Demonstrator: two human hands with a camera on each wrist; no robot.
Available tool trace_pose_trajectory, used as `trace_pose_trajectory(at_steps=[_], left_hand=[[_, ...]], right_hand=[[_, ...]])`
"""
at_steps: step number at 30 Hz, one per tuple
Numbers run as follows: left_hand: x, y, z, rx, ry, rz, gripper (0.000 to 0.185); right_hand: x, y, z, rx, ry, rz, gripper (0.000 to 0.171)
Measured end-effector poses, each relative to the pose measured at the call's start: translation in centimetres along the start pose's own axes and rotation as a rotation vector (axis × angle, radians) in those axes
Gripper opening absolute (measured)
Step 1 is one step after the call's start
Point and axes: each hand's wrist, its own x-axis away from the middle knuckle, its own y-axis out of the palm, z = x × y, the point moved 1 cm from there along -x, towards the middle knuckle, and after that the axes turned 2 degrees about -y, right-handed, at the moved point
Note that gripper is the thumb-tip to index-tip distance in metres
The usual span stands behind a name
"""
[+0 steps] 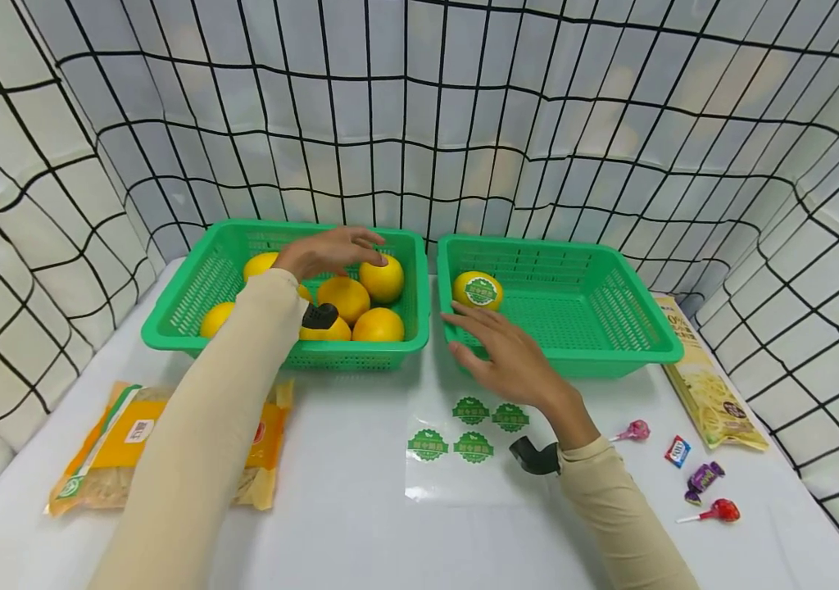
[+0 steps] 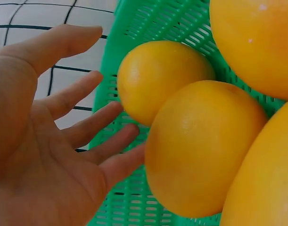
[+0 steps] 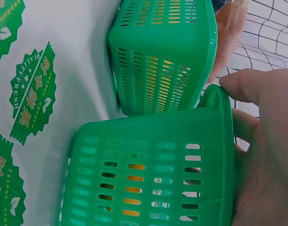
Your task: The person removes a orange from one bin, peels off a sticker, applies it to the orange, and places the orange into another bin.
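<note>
My left hand [image 1: 331,250] reaches over the left green basket [image 1: 187,299], which holds several yellow fruits [image 1: 349,297]. Its fingertips hover at the far fruit [image 1: 383,279]. In the left wrist view the left hand [image 2: 82,122] is spread with straight fingers beside two fruits [image 2: 202,146], holding nothing. My right hand [image 1: 504,352] lies flat against the near left corner of the right green basket [image 1: 633,328]. In the right wrist view its thumb [image 3: 257,84] rests on that basket's rim [image 3: 219,141]. One fruit with a green sticker [image 1: 478,290] lies inside.
A clear sheet of green round stickers [image 1: 464,430] lies before the baskets. A yellow food packet [image 1: 117,447] is at the near left. A long pasta packet [image 1: 710,385] and several sweets [image 1: 707,475] are at the right. Netted white cloth walls the table.
</note>
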Motion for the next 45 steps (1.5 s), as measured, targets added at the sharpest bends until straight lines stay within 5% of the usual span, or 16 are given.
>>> trace_pose_trajectory(at_steps=[12, 17, 23, 29, 33, 40, 45], left_hand=[[-3.1, 1.0, -0.4, -0.195, -0.1, 0.034, 0.063], [-3.4, 1.2, -0.7, -0.247, -0.088, 0.047, 0.062], [-2.4, 0.7, -1.3, -0.104, -0.03, 0.087, 0.06], [-0.7, 0.2, -0.8, 0.194, 0.111, 0.092, 0.055], [0.8, 0.6, -0.3, 0.31, 0.199, 0.09, 0.052], [5.8, 2.8, 0.6, 0.361, 0.31, 0.081, 0.052], [10.4, 6.2, 0.3, 0.344, 0.401, 0.011, 0.059]], right_hand=[[-0.1, 0.2, 0.1, 0.009, 0.034, 0.02, 0.051], [-0.2, 0.3, 0.1, 0.01, 0.04, 0.03, 0.051], [-0.3, 0.4, 0.0, -0.003, 0.039, 0.025, 0.051], [-0.2, 0.2, 0.1, -0.022, 0.047, 0.023, 0.051], [-0.1, 0.2, 0.3, -0.033, 0.056, 0.015, 0.05], [-0.2, 0.1, 0.4, -0.047, 0.054, 0.008, 0.051], [-0.3, 0.0, 0.5, -0.055, 0.054, 0.01, 0.05]])
